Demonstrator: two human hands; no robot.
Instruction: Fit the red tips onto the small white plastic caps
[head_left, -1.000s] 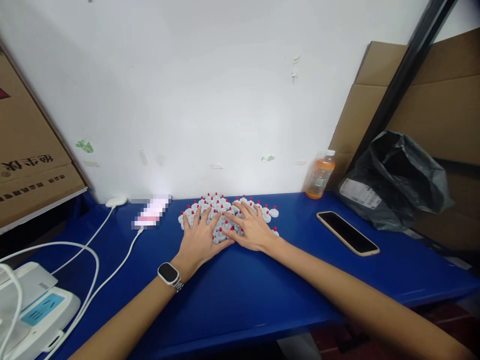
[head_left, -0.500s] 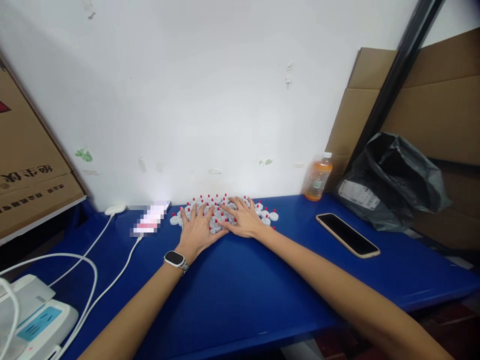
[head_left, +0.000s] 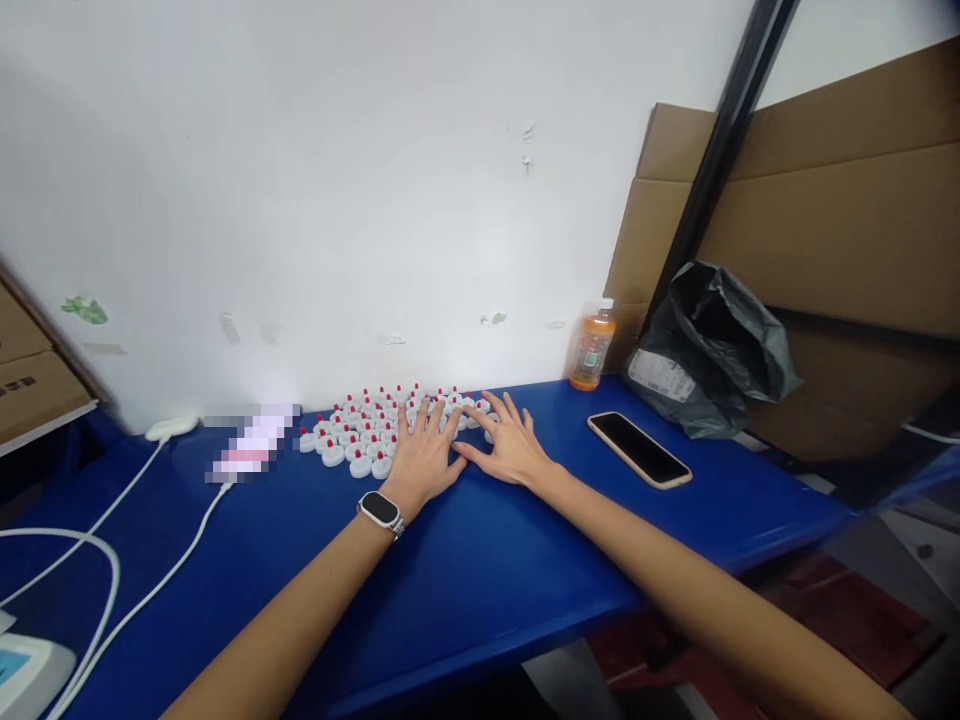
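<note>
Caps (head_left: pixel 358 432), small, white with red tips, lie in one dense patch on the blue bench (head_left: pixel 480 590), close to the white wall at its far edge. The patch runs lengthwise along the wall, left to right. The left hand (head_left: pixel 426 456) lies palm down on the right-hand part of the patch, fingers spread wide and pointing at the wall, gripping nothing; a smartwatch (head_left: pixel 381 510) sits on that wrist. The right hand (head_left: pixel 511 450) lies flat just beside it, thumb tips close to touching, fingers likewise splayed and empty, with only a few caps at its fingertips. The bulk of the patch lies left of and slightly beyond the left hand, so the left hand is the nearer of the two; the right hand marks the patch's right-hand limit. Whether any caps sit under the palms cannot be told. Right of the hands, well apart from the caps, a dark phone (head_left: pixel 639 449) lies face up; beyond it stand an orange bottle (head_left: pixel 592 346) and a black bag (head_left: pixel 712 345) against cardboard. A white cable (head_left: pixel 157 580) trails across the left of the bench.
</note>
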